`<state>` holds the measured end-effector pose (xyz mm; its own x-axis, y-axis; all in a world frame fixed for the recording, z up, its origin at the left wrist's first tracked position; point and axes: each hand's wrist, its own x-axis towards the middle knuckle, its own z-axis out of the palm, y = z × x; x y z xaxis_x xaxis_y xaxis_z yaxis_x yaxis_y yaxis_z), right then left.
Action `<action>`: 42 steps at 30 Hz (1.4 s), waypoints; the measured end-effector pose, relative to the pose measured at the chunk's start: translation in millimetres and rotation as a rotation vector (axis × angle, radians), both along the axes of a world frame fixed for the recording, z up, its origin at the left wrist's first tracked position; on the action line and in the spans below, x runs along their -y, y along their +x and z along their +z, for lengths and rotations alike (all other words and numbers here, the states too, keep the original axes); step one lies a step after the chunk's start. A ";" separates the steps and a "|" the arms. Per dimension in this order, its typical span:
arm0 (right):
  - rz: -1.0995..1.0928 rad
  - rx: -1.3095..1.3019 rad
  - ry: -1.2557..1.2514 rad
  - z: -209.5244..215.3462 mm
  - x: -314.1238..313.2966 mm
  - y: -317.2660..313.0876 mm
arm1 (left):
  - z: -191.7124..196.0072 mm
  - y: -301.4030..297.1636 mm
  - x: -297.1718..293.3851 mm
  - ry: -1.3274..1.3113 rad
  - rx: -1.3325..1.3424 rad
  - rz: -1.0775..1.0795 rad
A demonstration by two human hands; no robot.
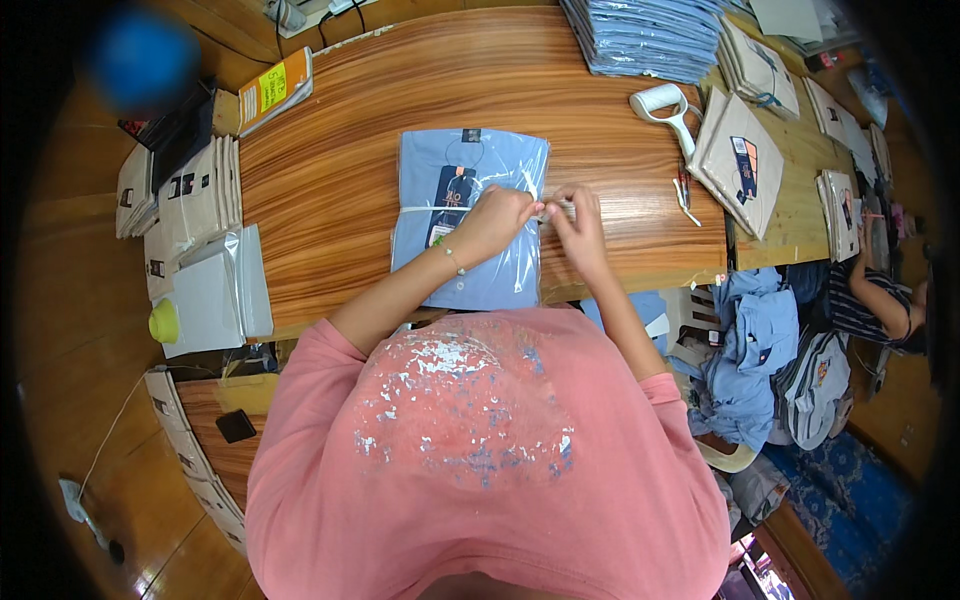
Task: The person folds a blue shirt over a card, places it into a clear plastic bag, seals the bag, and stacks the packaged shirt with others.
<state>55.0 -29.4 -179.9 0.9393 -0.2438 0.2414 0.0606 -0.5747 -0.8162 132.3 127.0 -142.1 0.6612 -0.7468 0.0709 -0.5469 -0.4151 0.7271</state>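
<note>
A stack of folded light-blue shirts (500, 270) in clear plastic lies on the wooden table in front of me, with a dark tag on top. Across its middle runs a white string (420, 209). My left hand (495, 222) rests over the package, fingers pinched on the string at the package's right edge. Just beside it, my right hand (580, 230) is closed with thumb and fingertips on the same string. The fingertips of both hands nearly touch, and the exact shape of the string between them is too small to tell.
A taller pile of bagged blue shirts (645, 35) stands at the back right. Near it are a white tape dispenser (675, 108) and beige garment packs (740, 165). More packs (205, 190) and a notebook (275, 90) sit at left. Another person's arm (885, 300) shows at far right.
</note>
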 end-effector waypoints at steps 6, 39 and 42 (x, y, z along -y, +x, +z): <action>0.070 -0.013 -0.330 -1.2 -15.4 -3.8 | 2.6 2.5 -0.9 -0.006 -0.095 -0.027; 0.237 -0.144 0.101 15.7 -12.1 -23.7 | 10.1 15.6 -2.1 0.070 -0.109 -0.187; 0.101 -0.254 0.693 9.8 -17.8 -3.2 | 7.8 13.9 0.6 -0.083 -0.033 -0.214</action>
